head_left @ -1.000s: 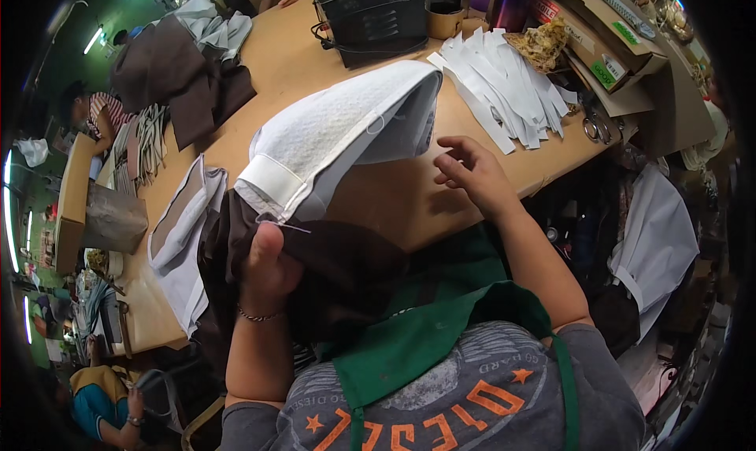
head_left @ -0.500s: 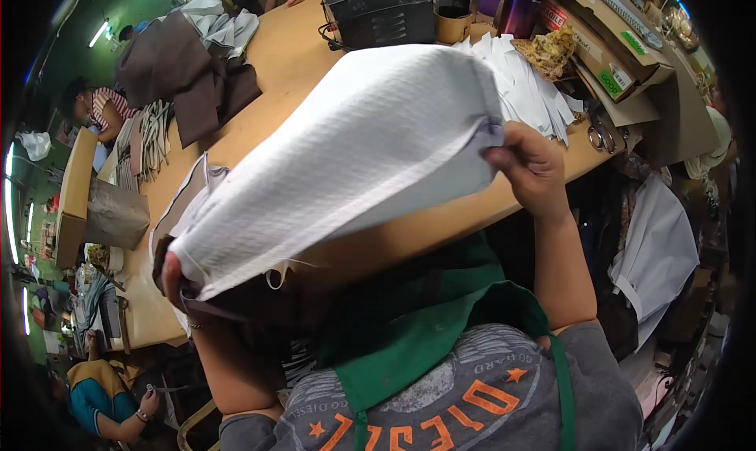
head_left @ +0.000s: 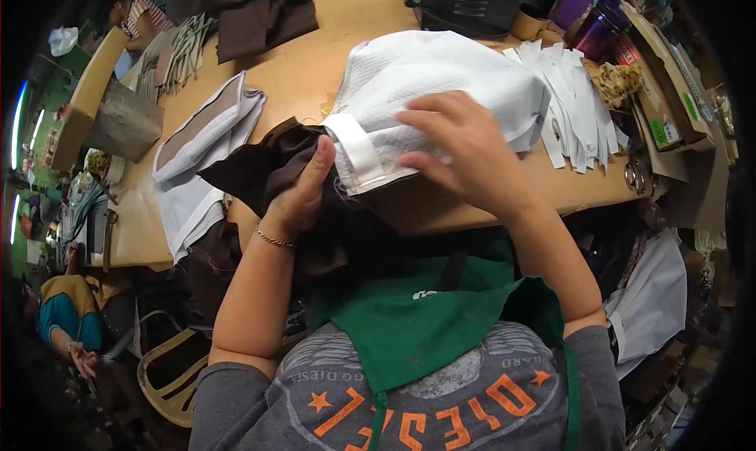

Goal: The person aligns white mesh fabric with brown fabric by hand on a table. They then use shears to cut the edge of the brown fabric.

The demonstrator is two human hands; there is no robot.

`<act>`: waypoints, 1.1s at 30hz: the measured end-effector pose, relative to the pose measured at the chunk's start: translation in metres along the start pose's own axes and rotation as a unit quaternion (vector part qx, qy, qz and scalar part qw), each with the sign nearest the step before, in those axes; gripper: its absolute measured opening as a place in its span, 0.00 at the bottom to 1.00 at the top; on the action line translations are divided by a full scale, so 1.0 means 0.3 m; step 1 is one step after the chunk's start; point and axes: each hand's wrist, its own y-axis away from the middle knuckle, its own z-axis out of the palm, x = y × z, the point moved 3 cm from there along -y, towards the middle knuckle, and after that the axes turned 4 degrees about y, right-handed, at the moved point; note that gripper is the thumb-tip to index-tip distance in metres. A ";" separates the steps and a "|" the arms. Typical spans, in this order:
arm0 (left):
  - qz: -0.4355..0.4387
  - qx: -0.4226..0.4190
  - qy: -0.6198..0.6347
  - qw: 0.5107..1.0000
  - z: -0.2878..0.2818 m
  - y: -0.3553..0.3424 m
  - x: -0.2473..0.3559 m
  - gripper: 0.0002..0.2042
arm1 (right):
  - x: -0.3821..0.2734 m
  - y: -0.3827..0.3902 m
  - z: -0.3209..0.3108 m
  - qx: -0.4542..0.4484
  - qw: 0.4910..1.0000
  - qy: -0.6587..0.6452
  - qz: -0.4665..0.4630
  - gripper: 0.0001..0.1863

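A white textured fabric piece [head_left: 441,65] lies spread over the table edge in front of me, joined or bunched with dark brown cloth [head_left: 268,163] on its left. My left hand [head_left: 303,187] grips the brown cloth where it meets the white fabric, thumb on top. Across the white fabric's near left corner runs a short glossy white strip [head_left: 358,152]. My right hand [head_left: 465,148] hovers over the white fabric just right of that strip, fingers spread and curved, holding nothing. Whether its fingertips touch the cloth I cannot tell.
Left of my hands lies a folded grey-white fabric piece [head_left: 209,128]. Loose white strips [head_left: 567,96] are piled at the right, near scissors [head_left: 634,175]. A black box [head_left: 465,8], a purple tumbler [head_left: 602,25] and cardboard [head_left: 661,96] stand farther back. Another person [head_left: 142,18] sits at far left.
The white fabric, earlier stretched up between both hands, has come down onto the table. My right hand has let go of its right end and moved left. The white strip now shows.
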 end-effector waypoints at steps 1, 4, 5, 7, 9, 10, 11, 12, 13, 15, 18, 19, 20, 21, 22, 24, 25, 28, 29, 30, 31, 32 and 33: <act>-0.022 -0.019 0.043 0.999 0.029 0.010 0.013 0.29 | -0.003 -0.022 0.044 -0.037 0.999 -0.006 0.003 0.14; 0.008 -0.036 0.075 0.997 0.044 0.022 0.021 0.30 | 0.011 -0.065 0.129 -0.106 0.994 -0.014 0.015 0.11; 0.010 -0.014 0.076 0.997 0.032 0.028 0.006 0.29 | 0.016 -0.073 0.140 -0.101 0.995 -0.011 0.022 0.11; 0.002 0.050 -0.096 0.994 0.025 0.041 -0.021 0.24 | 0.025 -0.080 0.150 -0.060 0.996 -0.031 0.061 0.13; -0.057 0.047 -0.309 0.948 0.035 0.041 -0.016 0.21 | 0.038 -0.071 0.178 -0.065 0.995 -0.030 0.068 0.13; -0.110 0.031 -0.391 0.913 0.017 0.035 -0.012 0.21 | 0.046 -0.063 0.188 -0.064 0.995 -0.027 0.075 0.13; -0.162 0.013 -0.470 0.867 0.000 0.032 -0.012 0.20 | 0.051 -0.055 0.191 -0.057 0.996 -0.018 0.068 0.14; -0.097 0.014 -0.506 0.857 -0.010 0.033 -0.015 0.20 | 0.056 -0.048 0.192 -0.049 0.997 -0.008 0.062 0.14; -0.032 0.021 -0.539 0.842 -0.014 0.047 -0.020 0.20 | 0.054 -0.051 0.193 -0.041 0.998 -0.003 0.053 0.14; 0.085 0.028 -0.492 0.866 -0.003 0.058 -0.015 0.20 | 0.063 -0.068 0.173 -0.114 0.990 -0.015 0.087 0.12; 0.163 0.048 -0.334 0.927 0.087 0.053 0.051 0.20 | 0.047 -0.079 0.150 -0.145 0.985 -0.016 0.092 0.11; 0.145 0.062 -0.346 0.925 0.095 0.047 0.062 0.20 | 0.040 -0.080 0.142 -0.144 0.986 -0.012 0.083 0.11; 0.126 0.077 -0.357 0.922 0.105 0.041 0.073 0.20 | 0.037 -0.080 0.134 -0.144 0.986 -0.011 0.082 0.11; 0.147 0.067 -0.521 0.838 0.130 0.035 0.090 0.17 | 0.036 -0.077 0.126 -0.144 0.986 -0.010 0.081 0.11; 0.146 0.055 -0.527 0.835 0.116 0.033 0.085 0.17 | 0.035 -0.078 0.115 -0.141 0.987 -0.011 0.080 0.12; 0.145 0.030 -0.537 0.830 0.077 0.034 0.069 0.17 | 0.050 -0.083 0.093 -0.158 0.983 -0.038 0.089 0.12; 0.122 0.039 -0.502 0.855 0.079 0.032 0.074 0.17 | 0.058 -0.080 0.088 -0.163 0.980 -0.051 0.097 0.12; 0.116 0.075 -0.396 0.908 0.098 0.045 0.087 0.18 | 0.061 -0.072 0.059 -0.032 0.994 -0.083 0.071 0.11; 0.158 0.092 -0.362 0.914 0.099 0.059 0.081 0.17 | 0.056 -0.074 0.042 -0.020 0.994 -0.091 0.054 0.10; 0.200 0.110 -0.326 0.917 0.099 0.066 0.083 0.17 | 0.047 -0.076 0.014 -0.008 0.994 -0.099 0.037 0.10; 0.220 0.107 -0.366 0.898 0.106 0.066 0.091 0.16 | 0.040 -0.074 -0.009 0.001 0.994 -0.107 0.019 0.09; 0.220 0.106 -0.363 0.899 0.109 0.063 0.095 0.16 | 0.033 -0.071 -0.019 -0.026 0.992 -0.125 0.011 0.08; 0.220 0.107 -0.360 0.900 0.111 0.058 0.100 0.16 | 0.026 -0.068 -0.027 -0.054 0.988 -0.144 0.002 0.07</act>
